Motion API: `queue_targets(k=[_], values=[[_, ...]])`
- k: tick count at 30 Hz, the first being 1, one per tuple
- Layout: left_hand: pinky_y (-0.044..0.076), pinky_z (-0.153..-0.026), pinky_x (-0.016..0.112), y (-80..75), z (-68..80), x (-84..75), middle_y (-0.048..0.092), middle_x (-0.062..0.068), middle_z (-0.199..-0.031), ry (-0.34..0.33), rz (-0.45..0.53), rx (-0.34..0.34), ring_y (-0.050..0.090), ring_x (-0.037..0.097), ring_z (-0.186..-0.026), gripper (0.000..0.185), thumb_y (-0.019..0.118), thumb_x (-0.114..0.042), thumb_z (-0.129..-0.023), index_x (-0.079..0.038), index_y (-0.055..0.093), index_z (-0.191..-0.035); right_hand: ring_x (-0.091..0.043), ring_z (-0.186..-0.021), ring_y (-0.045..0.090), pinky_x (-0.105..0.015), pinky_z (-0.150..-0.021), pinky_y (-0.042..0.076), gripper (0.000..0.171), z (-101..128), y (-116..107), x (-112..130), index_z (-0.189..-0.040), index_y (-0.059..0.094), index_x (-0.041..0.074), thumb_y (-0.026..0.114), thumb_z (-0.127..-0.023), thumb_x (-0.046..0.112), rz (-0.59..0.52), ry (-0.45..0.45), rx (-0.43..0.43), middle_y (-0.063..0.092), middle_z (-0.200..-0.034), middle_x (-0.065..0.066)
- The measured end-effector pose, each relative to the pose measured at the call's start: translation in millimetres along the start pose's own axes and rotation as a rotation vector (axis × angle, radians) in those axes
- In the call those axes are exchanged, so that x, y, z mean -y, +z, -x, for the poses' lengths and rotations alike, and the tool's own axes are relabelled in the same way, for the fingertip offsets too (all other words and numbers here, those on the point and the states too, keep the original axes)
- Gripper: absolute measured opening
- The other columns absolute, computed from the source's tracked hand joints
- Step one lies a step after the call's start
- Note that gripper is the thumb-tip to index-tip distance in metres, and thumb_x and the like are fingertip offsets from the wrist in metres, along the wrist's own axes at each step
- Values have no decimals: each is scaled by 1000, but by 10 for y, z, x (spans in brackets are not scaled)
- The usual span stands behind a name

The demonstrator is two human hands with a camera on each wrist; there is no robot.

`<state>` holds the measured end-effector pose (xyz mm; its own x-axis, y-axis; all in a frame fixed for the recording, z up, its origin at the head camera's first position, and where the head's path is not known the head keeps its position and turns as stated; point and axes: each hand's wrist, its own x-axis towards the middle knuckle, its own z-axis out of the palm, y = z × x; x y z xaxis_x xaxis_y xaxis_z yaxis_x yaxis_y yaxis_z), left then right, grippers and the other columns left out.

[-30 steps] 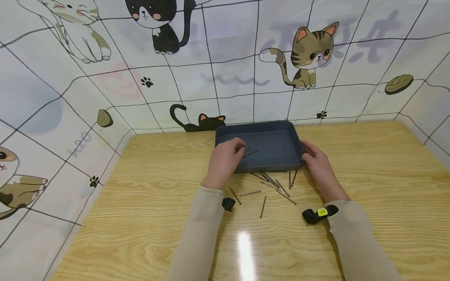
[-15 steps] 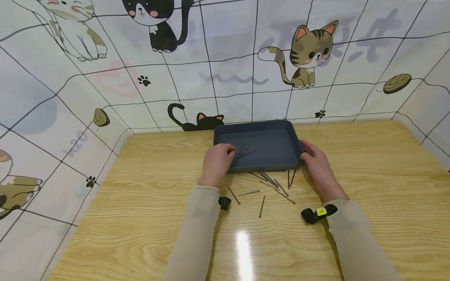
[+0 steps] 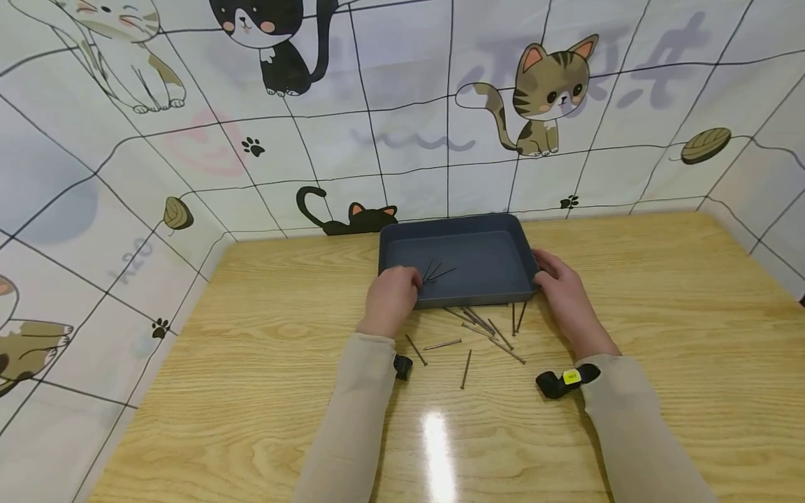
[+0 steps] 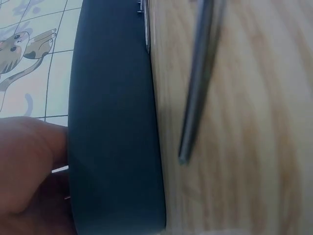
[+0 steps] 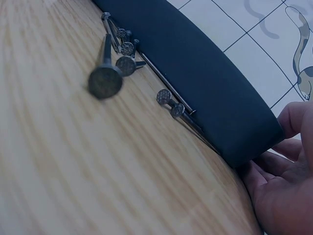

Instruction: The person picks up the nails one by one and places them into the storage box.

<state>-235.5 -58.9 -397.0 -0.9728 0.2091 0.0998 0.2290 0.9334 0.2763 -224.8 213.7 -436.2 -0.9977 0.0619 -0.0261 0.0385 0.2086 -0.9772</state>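
A: Nearest stuff?
B: Loose nails scattered on the wooden table, between the two sleeves, more bunched against the tray's near wall.
A: Left hand?
B: Left hand at the near-left corner of the dark blue tray, fingers curled over the rim; can't tell if it pinches anything.
A: Right hand?
B: Right hand grips the tray's near-right corner, fingers wrapped on the wall.
A: Tray contents?
B: A few nails inside, just beside the left fingertips. Tray sits flat near the back edge of the table.
A: Behind?
B: Cat-print wall.
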Motion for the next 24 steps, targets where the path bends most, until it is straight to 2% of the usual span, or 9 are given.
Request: queue_targets(k=[6, 11, 15, 24], values=[[49, -66, 32, -2, 3, -7, 63, -1, -102, 2, -5, 86, 59, 17, -89, 29, 46, -7, -88, -21, 70, -96, -20, -126, 33, -37, -95, 31, 50, -9, 10, 12, -141, 28, 12, 36, -91, 9, 1, 1, -1, 31, -141, -8], [48, -73, 32, 3, 1, -18, 60, -1, -104, 10, -7, 128, 57, 15, -95, 27, 45, -14, -91, -20, 69, -100, -20, -126, 33, -35, -94, 32, 50, -7, 5, 12, -141, 28, 12, 36, -91, 10, 9, 1, -7, 31, -141, -8], [47, -76, 32, 10, 4, -23, 59, -2, -103, 14, -13, 135, 56, 15, -96, 25, 46, -17, -91, -20, 69, -100, -21, -125, 33, -35, -94, 32, 50, -3, 0, 10, -141, 28, 13, 36, -92, 10, 3, 4, -5, 31, -141, -8], [47, -72, 29, 8, 10, -27, 58, -2, -103, 10, -2, 141, 55, 14, -95, 25, 46, -18, -92, -19, 69, -101, -21, -125, 33, -37, -94, 32, 50, -3, -6, 9, -141, 28, 12, 36, -92, 10, 8, 1, -9, 31, -141, -9]])
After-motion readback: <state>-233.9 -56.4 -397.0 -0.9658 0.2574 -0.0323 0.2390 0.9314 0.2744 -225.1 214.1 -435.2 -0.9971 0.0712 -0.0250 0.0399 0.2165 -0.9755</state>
